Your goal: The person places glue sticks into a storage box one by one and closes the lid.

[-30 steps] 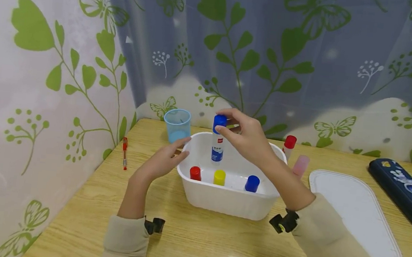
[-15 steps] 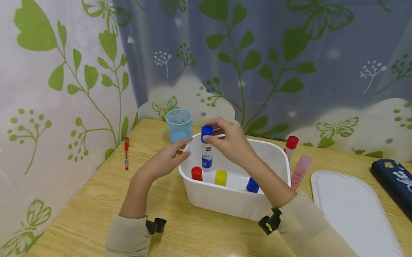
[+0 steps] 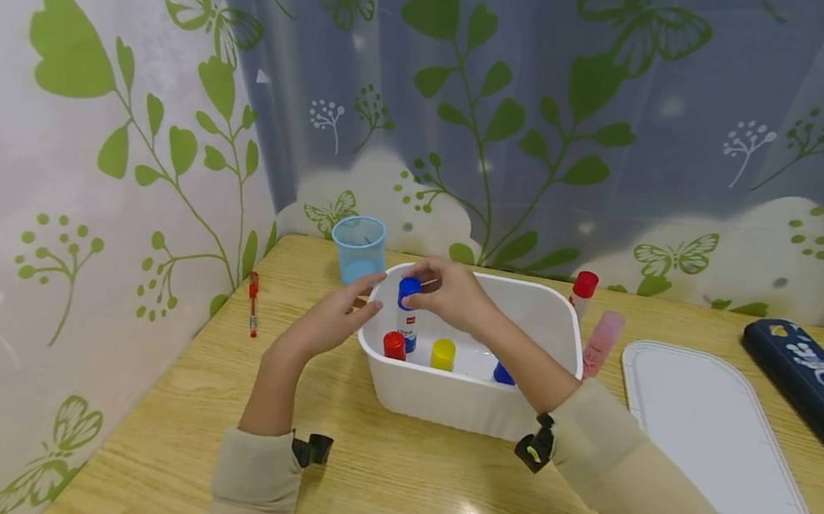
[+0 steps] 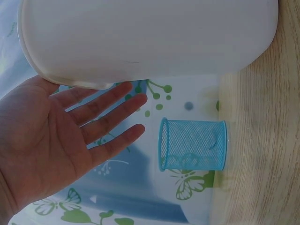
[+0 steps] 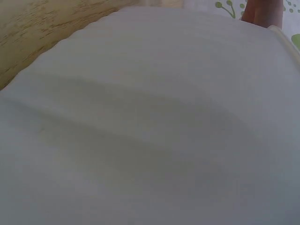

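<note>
Blue-capped glue stick (image 3: 408, 317) is inside the white bin (image 3: 453, 404), near its L end, approx. upright, just behind the red cap (image 3: 394, 345); can't tell if its base touches the bin floor. R hand (image 3: 447, 294) has it: fingers pinching the cap, no release yet. L hand (image 3: 322, 319): fingers extended & relaxed at the bin's L rim, apparently touching, gripping nothing. Progress, judging by how things lie: 3 capped pcs in along the near wall, the 4th down in the bin but in hand, so letting go of it looks undone; 2 similar tubes stand outside, maybe left to do, can't be sure. Count in bin: 4 caps total, i.e. 1 red, 1 yellow (image 3: 443, 354), 2 blue (held 1 + 1 blue cap (image 3: 503, 374) partly behind the R forearm); bodies of the 3 unheld mostly hidden, prob. glue sticks too. Just R of bin: 1 red-capped tube (image 3: 585, 286) & 1 pink tube (image 3: 602, 344). Farther out on the wood-grain surface (image 3: 387, 497): 1 light-blue mesh pen cup (image 4: 193, 144) behind the L hand, 1 red pen (image 3: 252, 304) far L, 1 white tray or lid (image 3: 713, 439) to the R, then 1 navy pencil case (image 3: 812, 391) w/ printed pattern.
</note>
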The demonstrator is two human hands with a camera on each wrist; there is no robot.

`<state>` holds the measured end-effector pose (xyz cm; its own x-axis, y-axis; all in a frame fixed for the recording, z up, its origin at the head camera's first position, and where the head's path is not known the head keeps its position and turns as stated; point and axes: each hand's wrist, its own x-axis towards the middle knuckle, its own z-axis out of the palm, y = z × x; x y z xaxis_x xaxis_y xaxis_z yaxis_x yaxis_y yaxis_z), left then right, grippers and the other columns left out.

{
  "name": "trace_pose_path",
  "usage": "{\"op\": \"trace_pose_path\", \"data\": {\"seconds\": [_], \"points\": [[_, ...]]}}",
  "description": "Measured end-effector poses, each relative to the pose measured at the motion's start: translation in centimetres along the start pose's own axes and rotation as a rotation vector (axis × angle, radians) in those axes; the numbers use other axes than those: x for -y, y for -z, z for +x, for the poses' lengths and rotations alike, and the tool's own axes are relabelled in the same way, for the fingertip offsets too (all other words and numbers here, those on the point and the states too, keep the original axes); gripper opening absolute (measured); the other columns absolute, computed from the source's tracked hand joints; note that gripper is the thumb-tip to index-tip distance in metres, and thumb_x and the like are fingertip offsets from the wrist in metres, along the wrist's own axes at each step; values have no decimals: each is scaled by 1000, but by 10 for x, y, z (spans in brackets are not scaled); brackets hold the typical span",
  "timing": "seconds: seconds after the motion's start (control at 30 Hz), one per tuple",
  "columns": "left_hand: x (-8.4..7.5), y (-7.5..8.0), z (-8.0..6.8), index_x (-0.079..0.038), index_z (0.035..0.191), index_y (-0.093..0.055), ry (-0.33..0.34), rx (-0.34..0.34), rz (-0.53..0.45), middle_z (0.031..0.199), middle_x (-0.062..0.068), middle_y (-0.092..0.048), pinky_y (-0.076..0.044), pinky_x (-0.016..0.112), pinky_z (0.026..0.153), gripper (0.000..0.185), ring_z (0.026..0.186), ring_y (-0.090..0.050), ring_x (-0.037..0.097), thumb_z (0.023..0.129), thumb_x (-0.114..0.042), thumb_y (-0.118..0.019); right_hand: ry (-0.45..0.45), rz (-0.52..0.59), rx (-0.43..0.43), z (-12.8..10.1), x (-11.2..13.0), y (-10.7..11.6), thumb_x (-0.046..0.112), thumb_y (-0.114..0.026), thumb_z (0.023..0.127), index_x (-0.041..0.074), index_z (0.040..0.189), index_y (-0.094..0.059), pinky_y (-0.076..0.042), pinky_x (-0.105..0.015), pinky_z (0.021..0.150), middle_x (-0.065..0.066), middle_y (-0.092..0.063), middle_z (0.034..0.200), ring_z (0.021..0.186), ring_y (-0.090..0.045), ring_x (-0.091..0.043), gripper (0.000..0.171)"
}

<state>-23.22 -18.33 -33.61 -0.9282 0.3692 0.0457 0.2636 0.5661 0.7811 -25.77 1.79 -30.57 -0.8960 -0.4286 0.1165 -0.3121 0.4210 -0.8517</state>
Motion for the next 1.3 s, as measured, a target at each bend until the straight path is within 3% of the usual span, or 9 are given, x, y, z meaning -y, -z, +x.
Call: {"op": "trace_pose_path", "data": {"seconds": [0.47, 1.3], "points": [[1, 1, 1, -12, 145, -27, -16, 2, 9, 136, 13, -42, -42, 47, 91, 51, 117, -46, 30, 99, -27, -43, -2, -83, 77, 1, -10, -11, 1, -72, 78, -1, 101, -60, -50, -29, 79, -12, -62, 99, 93, -60, -26, 26], [1, 0, 1, -11, 145, -27, -27, 4, 10, 135, 14, -43, -42, 48, 90, 50, 117, -46, 32, 99, -26, -43, 17, -75, 152, -2, -11, -13, 5, -67, 84, -2, 108, -60, -49, -29, 81, -15, -61, 108, 98, -59, -27, 26]]}}
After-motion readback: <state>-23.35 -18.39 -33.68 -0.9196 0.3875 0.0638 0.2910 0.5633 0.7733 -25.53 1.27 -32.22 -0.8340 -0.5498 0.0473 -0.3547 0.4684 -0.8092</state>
